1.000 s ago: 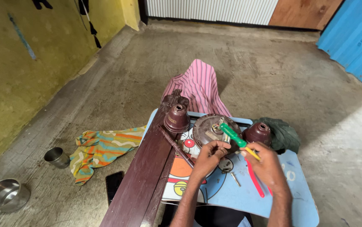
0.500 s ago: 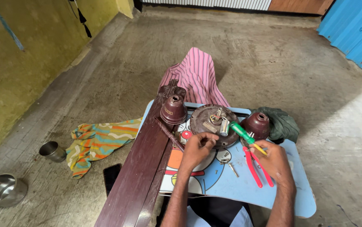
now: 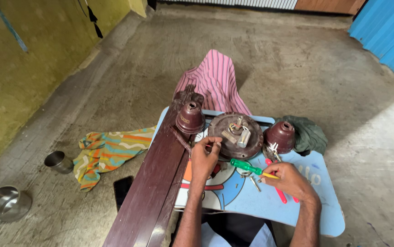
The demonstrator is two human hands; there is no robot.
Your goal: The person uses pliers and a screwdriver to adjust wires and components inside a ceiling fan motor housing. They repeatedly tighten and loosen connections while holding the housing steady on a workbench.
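left hand [image 3: 204,160] fingers pinched, right hand [image 3: 288,179] curled closed, forearms extended

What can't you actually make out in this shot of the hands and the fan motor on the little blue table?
Head view only:
- Left hand: its fingertips curl at the fan motor rim, so what they pinch is hidden.
- Green-handled screwdriver in the right hand: the tip is too small to locate.
- Red-handled pliers: partly covered by the right hand.
- Small parts on the blue table: too small to identify.
- Dark fan blade: cut off by the bottom edge.

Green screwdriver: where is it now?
Head view: the green screwdriver is in the right hand, on the blue table, just below the round brown motor plate.
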